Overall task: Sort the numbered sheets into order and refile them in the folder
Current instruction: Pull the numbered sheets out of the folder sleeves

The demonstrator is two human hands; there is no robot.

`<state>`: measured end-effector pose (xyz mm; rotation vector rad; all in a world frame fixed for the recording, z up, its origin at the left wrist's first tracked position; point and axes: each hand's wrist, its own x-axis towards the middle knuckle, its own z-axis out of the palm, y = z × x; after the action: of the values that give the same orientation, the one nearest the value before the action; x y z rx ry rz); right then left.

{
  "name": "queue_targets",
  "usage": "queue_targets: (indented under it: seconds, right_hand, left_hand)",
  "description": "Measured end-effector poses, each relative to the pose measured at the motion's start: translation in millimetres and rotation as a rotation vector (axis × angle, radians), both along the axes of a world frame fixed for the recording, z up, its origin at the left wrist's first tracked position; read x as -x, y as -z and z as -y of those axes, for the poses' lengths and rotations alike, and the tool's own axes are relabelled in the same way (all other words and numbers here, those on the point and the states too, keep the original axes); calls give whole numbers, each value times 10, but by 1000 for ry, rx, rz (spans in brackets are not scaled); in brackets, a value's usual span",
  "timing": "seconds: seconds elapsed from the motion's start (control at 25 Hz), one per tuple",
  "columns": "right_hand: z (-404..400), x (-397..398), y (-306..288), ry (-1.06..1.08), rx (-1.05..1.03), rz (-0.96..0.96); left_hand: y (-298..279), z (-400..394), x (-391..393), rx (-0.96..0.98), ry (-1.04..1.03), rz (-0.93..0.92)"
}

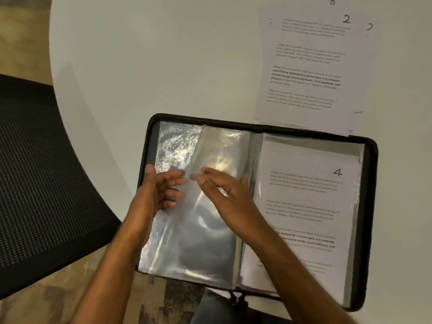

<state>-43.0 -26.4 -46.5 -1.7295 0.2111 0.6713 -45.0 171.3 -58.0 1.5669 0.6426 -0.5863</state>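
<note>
Over the open folder (371, 206) at the tabletop (163, 66) edge, both hands work an empty plastic sleeve (210, 218), left hand (161, 190) loosely curled at its edge, right hand (224, 188) fingering it, so emptying looks underway: next, sheet 4 (304, 195) must join the loose sheets (308, 66) beyond.

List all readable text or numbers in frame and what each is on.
"4": handwritten on the sheet in the folder's right sleeve
"2": top sheet of the loose stack
"8": sheet edge behind the stack
Partly hidden mark: unreadable
Printed paragraphs: mostly too blurred; "Defined by a slower pace" legible
</note>
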Motion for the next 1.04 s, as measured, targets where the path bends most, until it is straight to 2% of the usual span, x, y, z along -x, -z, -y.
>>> queue_targets:
  seconds: [0.16, 0.36, 0.52, 0.6, 0.68, 0.92, 1.04]
  right_hand:
    - [-96, 119, 89, -109, 98, 58]
    - [165, 206, 105, -108, 101, 228]
    - [836, 196, 234, -51, 476, 362]
    - [1240, 193, 344, 14, 624, 364]
    - [1595, 207, 434, 92, 724, 358]
    - [1933, 296, 655, 80, 1083, 321]
    - [1894, 360, 726, 93, 1140, 358]
  left_hand:
    - [-82, 1, 52, -120, 44, 34]
    - [53, 51, 115, -626, 119, 149]
    - [192, 104, 151, -917, 93, 208]
    - [230, 216, 171, -1098, 102, 198]
    - [233, 412, 154, -1200, 151, 253]
    - [247, 1157, 18, -911, 498, 525]
    - [242, 1441, -121, -789, 598, 584]
